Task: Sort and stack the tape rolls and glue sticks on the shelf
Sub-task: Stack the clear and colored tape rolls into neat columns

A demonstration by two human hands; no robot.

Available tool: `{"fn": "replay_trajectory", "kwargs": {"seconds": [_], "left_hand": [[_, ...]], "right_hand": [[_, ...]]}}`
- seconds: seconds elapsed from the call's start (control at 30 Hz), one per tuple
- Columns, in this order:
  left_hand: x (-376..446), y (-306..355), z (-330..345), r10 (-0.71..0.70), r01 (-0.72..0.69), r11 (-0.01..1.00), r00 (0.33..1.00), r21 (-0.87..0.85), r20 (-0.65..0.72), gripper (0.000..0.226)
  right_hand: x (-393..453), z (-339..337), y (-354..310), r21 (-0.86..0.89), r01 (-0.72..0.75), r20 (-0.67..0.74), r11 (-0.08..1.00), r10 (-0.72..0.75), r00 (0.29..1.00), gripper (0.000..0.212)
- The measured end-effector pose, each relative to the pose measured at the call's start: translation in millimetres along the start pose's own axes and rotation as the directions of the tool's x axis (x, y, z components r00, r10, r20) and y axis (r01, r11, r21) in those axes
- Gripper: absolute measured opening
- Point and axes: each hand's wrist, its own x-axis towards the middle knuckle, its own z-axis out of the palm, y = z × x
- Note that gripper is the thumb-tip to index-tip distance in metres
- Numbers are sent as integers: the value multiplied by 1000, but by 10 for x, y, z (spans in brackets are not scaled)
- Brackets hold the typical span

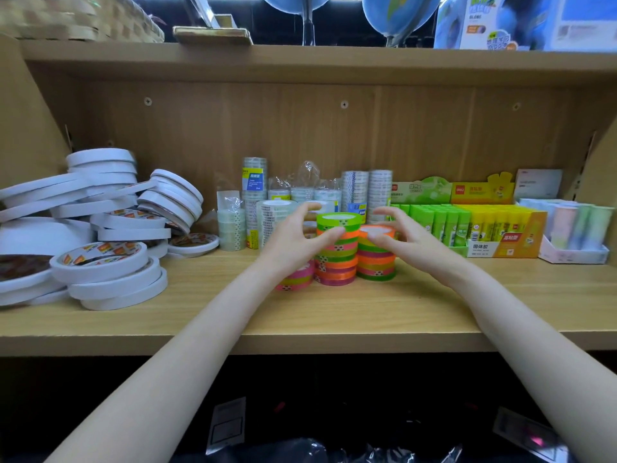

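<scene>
Three stacks of neon tape rolls stand mid-shelf: a low pink-and-yellow one (295, 279), a tall one topped by a green roll (337, 252), and one topped by an orange roll (376, 259). My left hand (297, 230) arches beside the tall stack, its thumb touching the front and its fingers spread behind the top roll. My right hand (399, 232) cups over the orange-topped stack, thumb on its rim and fingers raised above it. Green glue sticks (440, 222) and yellow glue sticks (497, 225) stand in display boxes to the right.
White tape rolls (110, 272) lie in a loose heap at the left. Wrapped clear tape rolls (253, 195) stand behind the neon stacks. A pastel box (574, 235) sits at the far right. The wooden shelf (334, 315) has bare board in front.
</scene>
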Motion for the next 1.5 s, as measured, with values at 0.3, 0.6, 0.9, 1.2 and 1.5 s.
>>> {"fn": "replay_trajectory", "kwargs": {"seconds": [0.3,0.6,0.9,1.2,1.5], "left_hand": [[-300,-225,-395,-161,105,975,941,198,298,41],[-346,-231,-494,-137,105,973,980,207,146,38],[-543,-38,-290,-86,79,996,940,36,331,49],[-503,-80,-305,-122,133,971,990,-199,66,6],[-304,-6,-254,-73,55,988,990,-143,-121,35]], "right_hand": [[-6,-15,-13,-5,67,-103,998,-67,992,46],[-100,-45,-85,65,200,-162,978,-187,969,29],[-511,106,-117,21,359,-77,933,-356,931,40],[-549,285,-266,-54,193,283,980,-170,944,44],[-489,-127,-345,118,166,-42,979,-162,986,26]]}}
